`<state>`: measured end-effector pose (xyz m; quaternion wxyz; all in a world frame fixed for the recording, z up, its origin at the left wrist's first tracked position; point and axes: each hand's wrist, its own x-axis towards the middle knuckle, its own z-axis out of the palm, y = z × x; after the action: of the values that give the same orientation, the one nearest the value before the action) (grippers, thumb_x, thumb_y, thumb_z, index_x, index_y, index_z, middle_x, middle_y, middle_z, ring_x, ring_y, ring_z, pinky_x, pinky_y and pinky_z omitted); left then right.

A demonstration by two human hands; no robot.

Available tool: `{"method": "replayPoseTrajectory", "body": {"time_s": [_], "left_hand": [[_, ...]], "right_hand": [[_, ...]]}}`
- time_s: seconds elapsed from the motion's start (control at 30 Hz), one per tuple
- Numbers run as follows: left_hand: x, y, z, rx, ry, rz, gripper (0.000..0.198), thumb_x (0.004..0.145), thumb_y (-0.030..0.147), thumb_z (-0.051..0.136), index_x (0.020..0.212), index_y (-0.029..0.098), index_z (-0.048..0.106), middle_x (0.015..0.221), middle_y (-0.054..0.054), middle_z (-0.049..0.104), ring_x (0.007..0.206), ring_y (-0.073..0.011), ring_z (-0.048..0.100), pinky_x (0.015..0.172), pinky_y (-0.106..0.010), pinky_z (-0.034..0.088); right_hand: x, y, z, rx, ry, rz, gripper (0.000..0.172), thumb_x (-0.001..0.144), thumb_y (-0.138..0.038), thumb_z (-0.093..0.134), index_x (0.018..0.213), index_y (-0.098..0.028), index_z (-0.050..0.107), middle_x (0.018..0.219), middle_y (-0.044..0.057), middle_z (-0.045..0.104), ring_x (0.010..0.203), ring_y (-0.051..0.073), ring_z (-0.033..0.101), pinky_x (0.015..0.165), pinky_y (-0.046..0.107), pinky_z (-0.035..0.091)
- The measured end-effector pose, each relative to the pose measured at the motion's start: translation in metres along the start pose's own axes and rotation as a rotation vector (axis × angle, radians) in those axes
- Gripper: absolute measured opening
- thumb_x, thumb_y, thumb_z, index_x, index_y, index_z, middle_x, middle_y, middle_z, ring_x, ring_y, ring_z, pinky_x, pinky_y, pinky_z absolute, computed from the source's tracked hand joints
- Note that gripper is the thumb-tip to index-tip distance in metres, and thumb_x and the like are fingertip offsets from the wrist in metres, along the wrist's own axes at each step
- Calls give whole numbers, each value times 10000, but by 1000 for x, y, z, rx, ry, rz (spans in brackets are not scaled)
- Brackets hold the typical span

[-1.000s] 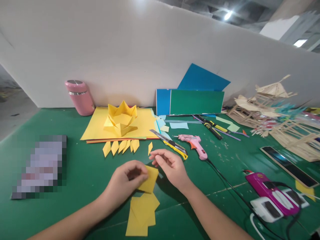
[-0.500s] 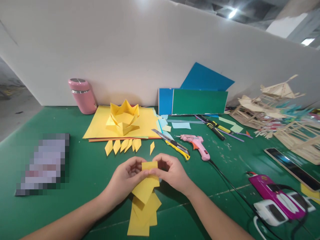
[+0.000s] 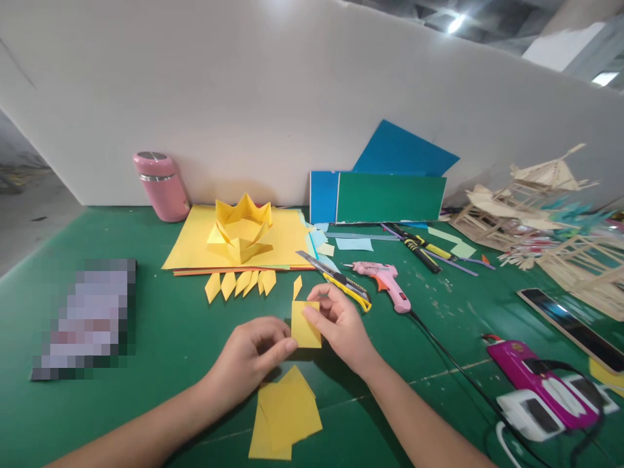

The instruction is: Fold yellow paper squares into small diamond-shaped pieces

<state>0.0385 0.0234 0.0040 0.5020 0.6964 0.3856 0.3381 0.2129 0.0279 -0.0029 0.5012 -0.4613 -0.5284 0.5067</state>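
A small yellow paper square [image 3: 306, 328] is held upright above the table, its right side pinched between the thumb and fingers of my right hand [image 3: 341, 325]. My left hand [image 3: 256, 354] is at the square's lower left edge, fingers curled and thumb tip against the paper. Below my hands, several more yellow paper pieces [image 3: 292, 413] lie overlapping in a loose pile. Just behind the held square is a single folded yellow diamond [image 3: 298, 286]. A row of similar folded diamonds [image 3: 242, 285] lies farther left.
A folded yellow paper ring [image 3: 238, 250] stands on stacked sheets [image 3: 188, 244]. To the right are a cutter knife [image 3: 346, 286], a pink glue gun [image 3: 383, 279] with its cord, a phone [image 3: 570, 328] and a power strip [image 3: 541, 377]. A pink flask [image 3: 163, 188] stands back left.
A yellow piece that hung beneath the held one now lies on the pile. My right hand has moved slightly up and right with one square; my left hand has shifted lower.
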Motion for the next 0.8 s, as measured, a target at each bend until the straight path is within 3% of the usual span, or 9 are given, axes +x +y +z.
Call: {"method": "replayPoseTrajectory", "body": {"time_s": [0.03,0.13,0.23,0.4,0.5,0.6,0.8], "left_hand": [[1,-1,1,-68,83,-39,357,744,418,648,582,194,421,675,-3,572,573,-119,525,536,-223,435],[4,-3,3,-210,154,-118,385,625,372,736,656,210,388,671,50,508,547,-91,491,512,-206,436],[6,-3,2,-223,220,-157,295,643,369,699,697,205,459,648,62,480,569,-100,505,548,-221,462],[9,-3,-7,-84,329,-153,220,708,397,602,821,209,613,810,-10,630,744,-169,613,697,-291,515],[9,-4,-8,-23,318,-112,213,729,388,587,831,208,638,827,-19,651,761,-177,622,702,-290,517],[7,-7,-7,21,278,-69,203,725,378,625,821,200,633,803,-23,644,716,-174,610,661,-291,516],[5,-10,-3,62,264,24,195,664,287,684,826,207,613,880,-41,655,806,-195,622,731,-317,522]], "right_hand": [[0,0,1,1,-8,-5,239,727,-378,646,790,-206,493,549,-80,438,446,73,400,419,182,342],[-2,-1,4,-29,-44,5,191,724,-353,648,739,-197,539,560,-59,485,474,85,470,464,204,426],[-3,-1,4,-76,-71,-4,131,736,-313,636,780,-193,610,607,-26,569,516,105,537,517,231,482],[-5,2,2,-197,-107,-135,188,774,-234,573,916,-200,693,871,51,707,768,172,657,724,311,542],[-4,5,1,-219,-113,-174,187,781,-205,561,903,-204,702,930,55,717,861,192,670,802,334,533],[-3,6,1,-176,-110,-144,126,772,-222,599,849,-205,698,870,40,719,796,185,676,754,317,540],[-2,4,2,-135,-93,-112,83,734,-275,686,725,-194,673,783,33,704,739,178,656,717,311,533]]}}
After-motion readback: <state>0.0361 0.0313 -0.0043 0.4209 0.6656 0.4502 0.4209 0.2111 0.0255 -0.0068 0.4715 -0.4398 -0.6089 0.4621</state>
